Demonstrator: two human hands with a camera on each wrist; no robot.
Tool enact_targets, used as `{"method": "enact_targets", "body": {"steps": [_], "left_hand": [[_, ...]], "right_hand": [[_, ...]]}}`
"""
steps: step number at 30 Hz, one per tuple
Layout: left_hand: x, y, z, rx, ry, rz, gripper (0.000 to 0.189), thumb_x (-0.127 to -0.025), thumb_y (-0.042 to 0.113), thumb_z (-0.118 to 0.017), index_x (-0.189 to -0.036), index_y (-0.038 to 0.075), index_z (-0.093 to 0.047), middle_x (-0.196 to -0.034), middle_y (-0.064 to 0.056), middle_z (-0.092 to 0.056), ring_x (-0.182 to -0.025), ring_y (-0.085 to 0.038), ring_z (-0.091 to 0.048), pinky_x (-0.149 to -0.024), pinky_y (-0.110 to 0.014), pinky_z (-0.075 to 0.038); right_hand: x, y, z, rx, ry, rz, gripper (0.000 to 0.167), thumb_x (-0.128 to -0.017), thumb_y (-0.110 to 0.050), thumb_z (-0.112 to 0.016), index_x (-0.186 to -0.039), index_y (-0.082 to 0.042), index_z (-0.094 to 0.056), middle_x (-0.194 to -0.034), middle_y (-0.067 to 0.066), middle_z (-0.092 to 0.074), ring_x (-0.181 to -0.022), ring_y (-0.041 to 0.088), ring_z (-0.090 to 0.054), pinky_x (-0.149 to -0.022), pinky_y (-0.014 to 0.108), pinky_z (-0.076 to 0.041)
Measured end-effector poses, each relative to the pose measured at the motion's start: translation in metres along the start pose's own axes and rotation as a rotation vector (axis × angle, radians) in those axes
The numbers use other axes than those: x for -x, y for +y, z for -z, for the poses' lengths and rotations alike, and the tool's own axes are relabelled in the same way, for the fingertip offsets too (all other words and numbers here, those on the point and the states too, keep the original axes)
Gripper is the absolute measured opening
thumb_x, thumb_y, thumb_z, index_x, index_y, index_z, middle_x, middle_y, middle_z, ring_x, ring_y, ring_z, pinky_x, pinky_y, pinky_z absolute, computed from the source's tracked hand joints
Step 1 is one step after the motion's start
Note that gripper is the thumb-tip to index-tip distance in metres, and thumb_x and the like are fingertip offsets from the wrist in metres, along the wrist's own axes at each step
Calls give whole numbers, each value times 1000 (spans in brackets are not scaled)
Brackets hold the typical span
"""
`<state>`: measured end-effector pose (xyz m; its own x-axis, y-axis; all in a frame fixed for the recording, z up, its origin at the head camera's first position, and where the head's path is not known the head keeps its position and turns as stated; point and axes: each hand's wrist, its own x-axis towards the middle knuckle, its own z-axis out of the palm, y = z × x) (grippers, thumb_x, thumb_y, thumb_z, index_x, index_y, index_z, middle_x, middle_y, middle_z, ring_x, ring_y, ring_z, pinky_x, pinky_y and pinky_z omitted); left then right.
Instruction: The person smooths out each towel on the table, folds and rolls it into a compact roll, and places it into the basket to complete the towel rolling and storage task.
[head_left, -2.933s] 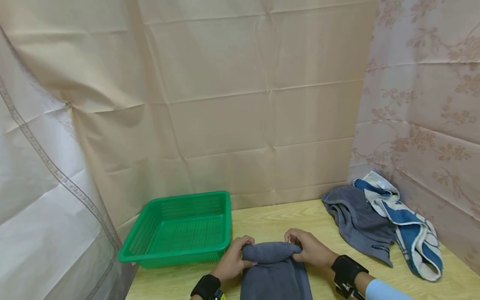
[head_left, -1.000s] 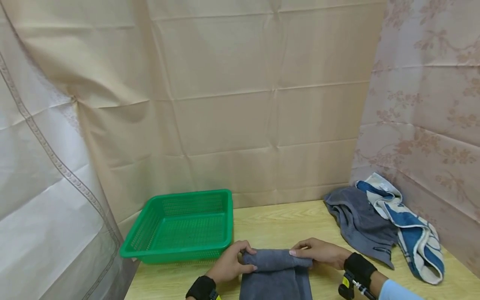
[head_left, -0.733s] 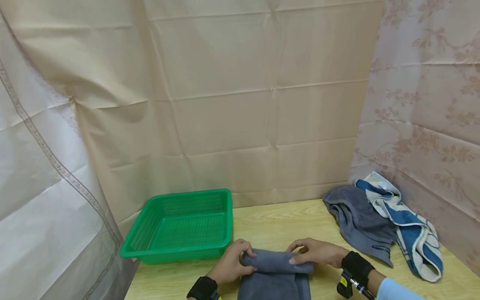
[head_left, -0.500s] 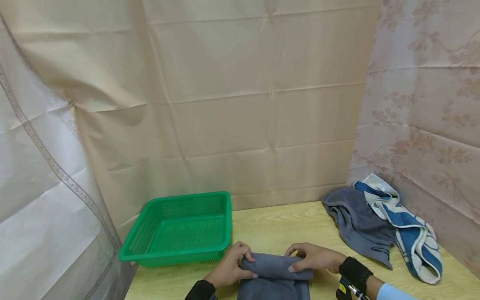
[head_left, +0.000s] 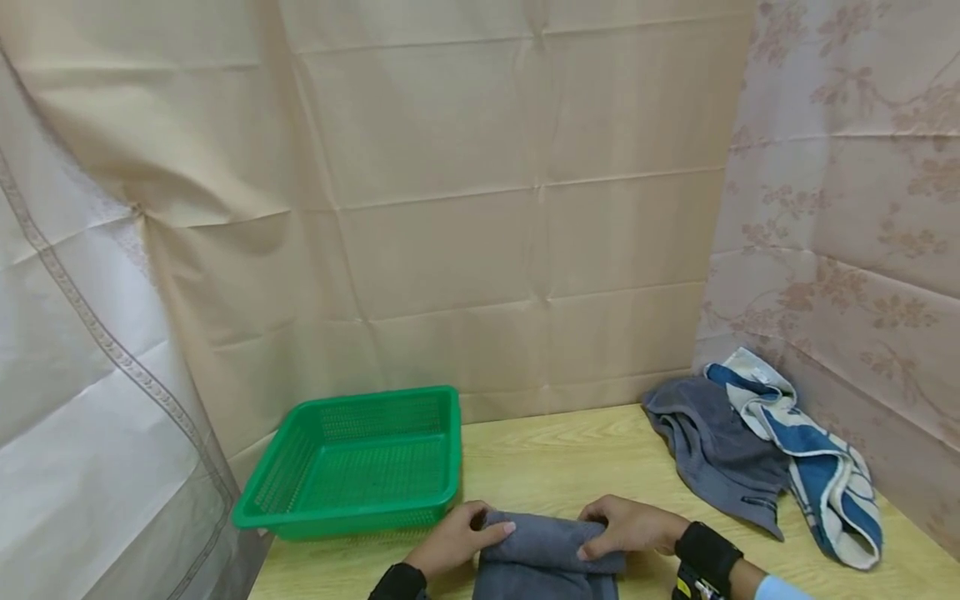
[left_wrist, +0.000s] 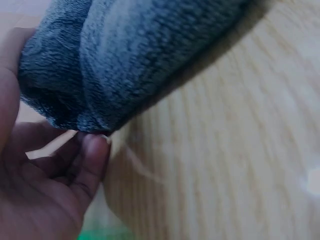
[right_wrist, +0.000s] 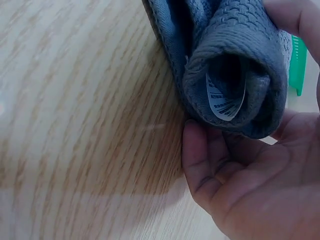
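Note:
A dark grey towel lies at the front of the table, its far end rolled up and its near part flat, running out of the frame's bottom. My left hand grips the roll's left end, thumb on top and fingers behind. At the other end, my right hand holds the roll the same way. The right wrist view looks into the spiral end of the towel, where a white printed label shows inside. In the left wrist view, fingertips touch the underside of the plush roll.
A green plastic basket stands left of the towel, close to my left hand. At the right back, a second grey towel lies crumpled under a blue-and-white towel. Curtains hang behind the wooden table and at both sides.
The roll has come nearer to me and looks thicker, and less flat towel shows. Both hands moved along with it; my right thumb went from the roll's top edge to its near face.

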<state>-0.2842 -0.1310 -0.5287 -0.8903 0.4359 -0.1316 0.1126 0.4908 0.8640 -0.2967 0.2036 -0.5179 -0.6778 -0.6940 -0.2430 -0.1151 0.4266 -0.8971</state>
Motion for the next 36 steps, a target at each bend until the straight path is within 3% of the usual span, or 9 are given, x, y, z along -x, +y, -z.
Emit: {"method": "enact_targets", "body": {"steps": [8, 16, 23, 30, 36], "left_hand": [[1, 4, 2, -70, -8, 50, 46, -94, 55, -70, -80, 13, -56, -72, 1, -45, -64, -18, -42, -58, -35, -32], [2, 2, 2, -73, -21, 58, 41, -93, 54, -72, -97, 13, -68, -80, 0, -52, -72, -18, -47, -62, -37, -35], [1, -2, 2, -3, -29, 7, 36, -95, 48, -72, -97, 12, -68, -74, -1, -45, -65, -18, -41, -59, -37, -32], [-4, -4, 2, 6, 20, -29, 33, -93, 43, -76, -108, 14, -73, -89, 0, -65, -78, -18, -58, -68, -35, -46], [-4, -4, 0, 0, 76, -52, 35, -89, 40, -82, -112, 15, -72, -99, 1, -66, -87, -18, -60, -75, -37, -49]], "right_hand": [[4, -9, -8, -45, 62, 36, 31, -88, -13, -77, -105, -5, -52, -89, 1, -47, -76, 18, -43, -66, 31, -34], [1, -3, -8, -75, 40, 90, 34, -89, -11, -78, -101, 0, -48, -90, 1, -43, -76, 19, -39, -67, 31, -32], [-3, -2, -6, -101, 69, 137, 38, -90, -7, -77, -110, -1, -46, -96, 7, -51, -85, 22, -48, -74, 35, -38], [-12, -6, 1, -67, 133, 85, 52, -88, -4, -79, -130, -2, -48, -115, 16, -53, -98, 29, -52, -74, 39, -43], [-15, -7, 2, 4, 141, 44, 53, -86, -5, -81, -134, -3, -59, -121, 12, -58, -103, 29, -55, -81, 42, -47]]}}
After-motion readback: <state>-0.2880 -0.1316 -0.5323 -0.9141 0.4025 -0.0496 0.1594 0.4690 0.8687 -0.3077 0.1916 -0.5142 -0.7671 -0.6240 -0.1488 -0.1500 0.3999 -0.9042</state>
